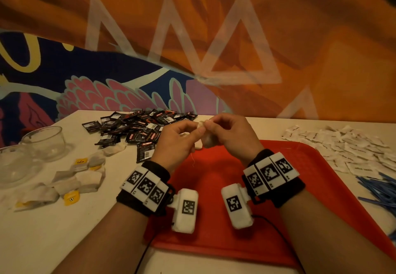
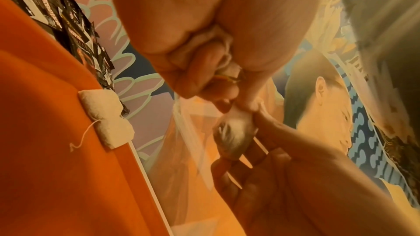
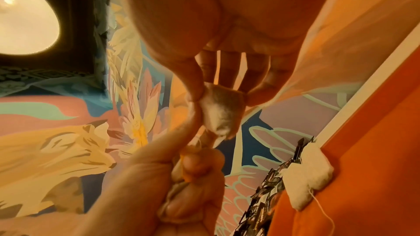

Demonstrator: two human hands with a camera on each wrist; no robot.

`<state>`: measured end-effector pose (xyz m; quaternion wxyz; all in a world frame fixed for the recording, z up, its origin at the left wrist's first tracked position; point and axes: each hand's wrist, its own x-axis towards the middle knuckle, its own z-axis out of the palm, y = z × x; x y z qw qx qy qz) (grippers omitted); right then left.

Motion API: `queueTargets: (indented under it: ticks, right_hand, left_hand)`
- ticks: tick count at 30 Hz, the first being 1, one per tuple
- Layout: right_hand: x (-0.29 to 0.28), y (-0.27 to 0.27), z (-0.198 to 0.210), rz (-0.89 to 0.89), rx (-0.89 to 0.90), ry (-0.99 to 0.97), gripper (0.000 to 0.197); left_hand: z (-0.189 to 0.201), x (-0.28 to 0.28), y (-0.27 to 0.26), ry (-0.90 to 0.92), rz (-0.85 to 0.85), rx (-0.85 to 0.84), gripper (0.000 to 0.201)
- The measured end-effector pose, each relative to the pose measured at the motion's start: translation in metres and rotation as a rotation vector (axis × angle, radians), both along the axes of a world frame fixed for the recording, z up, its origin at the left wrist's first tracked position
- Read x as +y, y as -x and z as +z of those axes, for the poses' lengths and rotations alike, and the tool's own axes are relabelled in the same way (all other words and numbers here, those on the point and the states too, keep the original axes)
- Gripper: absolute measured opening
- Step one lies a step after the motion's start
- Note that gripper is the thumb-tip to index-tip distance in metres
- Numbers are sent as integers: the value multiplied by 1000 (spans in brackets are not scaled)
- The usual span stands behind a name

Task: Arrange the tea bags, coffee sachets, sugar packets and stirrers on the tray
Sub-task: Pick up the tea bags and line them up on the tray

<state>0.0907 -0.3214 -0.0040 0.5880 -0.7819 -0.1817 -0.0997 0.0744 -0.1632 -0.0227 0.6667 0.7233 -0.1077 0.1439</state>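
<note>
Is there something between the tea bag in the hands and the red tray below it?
Nothing visible. Both hands hold the tea bag in the air above the far part of the red tray. One tea bag already lies at the tray's far edge, beside that spot.

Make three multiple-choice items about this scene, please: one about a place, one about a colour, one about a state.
1. Where does the pile of coffee sachets lie?
A. on the tray
B. on the table behind the tray's left part
C. in a glass bowl

2. What colour are the stirrers?
A. blue
B. yellow
C. white

3. What are the two hands doing?
A. resting flat on the table
B. together pinching a tea bag above the tray
C. each lifting a glass bowl

Answers:
1 B, the black sachets lie on the white table beyond the red tray.
2 A, the thin sticks at the right edge are blue.
3 B, the left hand and the right hand pinch one tea bag between them in the air.
</note>
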Motion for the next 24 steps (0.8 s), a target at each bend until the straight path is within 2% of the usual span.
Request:
queueTargets:
  ticks: [2, 6, 15, 20, 23, 24]
  right_hand:
    - [-2, 2, -1, -2, -3, 59, 3]
    - [-3, 3, -6, 1, 4, 191, 17]
    - [20, -7, 7, 4, 61, 208, 11]
    - [37, -29, 3, -28, 280, 264, 15]
    - [50, -43, -12, -107, 419, 372, 8]
    - [55, -47, -16, -138, 432, 441, 12]
  left_hand:
    - [1, 3, -2, 63, 42, -27, 10]
    - [2, 9, -3, 109, 74, -36, 12]
    - [0, 25, -9, 109, 113, 29, 11]
    - [-5, 41, -22, 222, 381, 113, 7]
    - [-7, 48, -25, 303, 417, 172, 10]
    - [-7, 49, -24, 314, 417, 188, 10]
